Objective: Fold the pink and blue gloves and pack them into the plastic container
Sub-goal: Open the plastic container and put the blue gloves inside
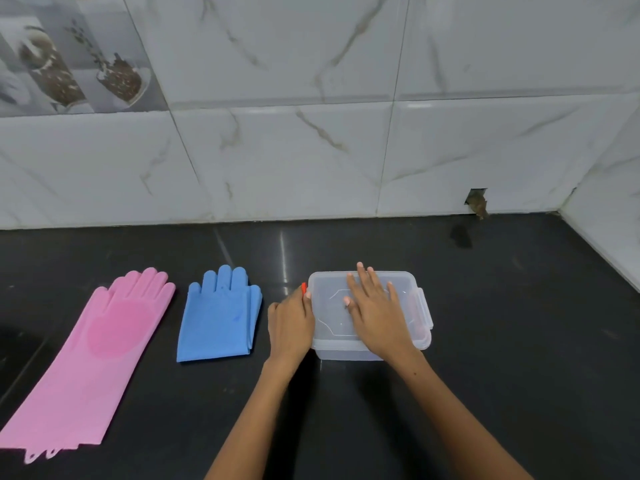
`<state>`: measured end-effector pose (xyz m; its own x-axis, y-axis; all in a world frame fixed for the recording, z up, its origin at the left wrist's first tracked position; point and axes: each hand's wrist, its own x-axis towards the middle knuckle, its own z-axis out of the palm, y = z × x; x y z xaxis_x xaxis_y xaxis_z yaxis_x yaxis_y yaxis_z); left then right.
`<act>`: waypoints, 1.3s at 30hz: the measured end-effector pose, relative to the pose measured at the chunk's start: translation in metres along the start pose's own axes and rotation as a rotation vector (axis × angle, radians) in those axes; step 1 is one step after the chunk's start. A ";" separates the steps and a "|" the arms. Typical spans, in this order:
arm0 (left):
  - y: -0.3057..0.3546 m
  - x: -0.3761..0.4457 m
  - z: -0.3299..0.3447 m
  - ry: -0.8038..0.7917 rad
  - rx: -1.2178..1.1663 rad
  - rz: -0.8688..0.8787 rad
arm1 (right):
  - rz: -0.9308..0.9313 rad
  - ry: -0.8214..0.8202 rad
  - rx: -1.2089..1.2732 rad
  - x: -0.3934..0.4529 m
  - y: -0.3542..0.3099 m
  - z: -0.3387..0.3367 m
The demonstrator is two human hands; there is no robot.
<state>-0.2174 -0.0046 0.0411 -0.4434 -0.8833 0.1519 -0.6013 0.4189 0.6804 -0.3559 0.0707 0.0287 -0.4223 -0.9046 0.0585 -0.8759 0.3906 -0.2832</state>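
Observation:
A clear plastic container (332, 351) with its lid on stands on the black counter, right of centre. My right hand (375, 310) lies flat on the lid with fingers spread. My left hand (290, 322) grips the container's left side at the red clip (303, 289). The blue gloves (218, 315) lie flat to the left of the container, folded short, fingers pointing at the wall. The pink gloves (93, 355) lie stretched out full length at the far left, palm pad up.
The black counter (519, 341) runs back to a white marble-tiled wall (311, 150), which turns a corner at the right. A small broken hole (477, 201) sits low in the wall. A dark sink edge (14, 344) shows at the far left.

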 end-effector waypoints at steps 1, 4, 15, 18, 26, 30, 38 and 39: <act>-0.003 0.001 0.001 0.014 -0.016 0.002 | 0.001 -0.005 -0.003 0.000 0.000 0.000; -0.016 0.005 0.001 -0.004 -0.022 -0.021 | 0.003 -0.014 -0.009 0.000 0.001 -0.002; -0.072 -0.015 -0.026 -0.660 -0.296 0.092 | 0.012 0.021 0.023 -0.020 -0.006 -0.002; -0.071 -0.027 -0.018 -0.644 -0.318 0.137 | -0.020 -0.024 0.079 -0.032 -0.009 -0.006; -0.055 -0.025 -0.009 -0.575 -0.445 0.164 | -0.281 -0.472 0.017 -0.026 0.038 -0.066; -0.055 -0.025 -0.005 -0.554 -0.438 0.144 | -0.346 -0.496 -0.108 -0.017 0.044 -0.068; -0.051 -0.022 -0.006 -0.532 -0.384 0.133 | -0.462 -0.333 -0.201 -0.011 0.042 -0.066; -0.051 -0.022 -0.007 -0.530 -0.370 0.131 | -0.451 -0.338 -0.174 -0.011 0.043 -0.066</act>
<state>-0.1728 -0.0080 0.0081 -0.8215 -0.5672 -0.0588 -0.2938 0.3326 0.8962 -0.4046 0.1086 0.0793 0.0735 -0.9809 -0.1802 -0.9892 -0.0488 -0.1379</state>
